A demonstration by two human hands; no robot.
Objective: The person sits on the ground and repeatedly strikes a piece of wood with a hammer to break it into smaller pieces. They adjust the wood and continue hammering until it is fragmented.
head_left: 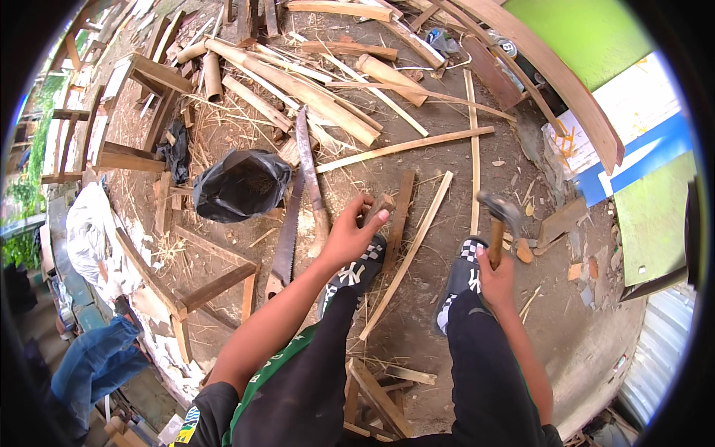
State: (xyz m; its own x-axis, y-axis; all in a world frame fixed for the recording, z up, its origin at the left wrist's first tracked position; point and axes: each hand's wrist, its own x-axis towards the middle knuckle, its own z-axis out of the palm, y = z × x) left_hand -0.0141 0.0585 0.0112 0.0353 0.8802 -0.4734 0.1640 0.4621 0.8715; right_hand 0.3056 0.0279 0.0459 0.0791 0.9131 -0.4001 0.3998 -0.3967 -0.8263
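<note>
My left hand (359,232) is closed around a small brown wood block (381,205), held above my left slipper. In my right hand (496,279) is a hammer (496,240), gripped by its wooden handle with the dark metal head up, just right of my right slipper (460,279). A dark wood piece (401,212) and a pale wooden strip (410,249) lie on the ground between my feet. Left of my left hand are a handsaw (287,242) and a long rusty blade (307,153), lying close together.
A black plastic bag (242,186) stands open at the left, near wooden frames (212,287). Bamboo pieces and wood strips (298,93) are heaped ahead. Boards (551,67) and green panels (585,33) lean at the right. A person's jeans-clad leg (97,361) shows at far left.
</note>
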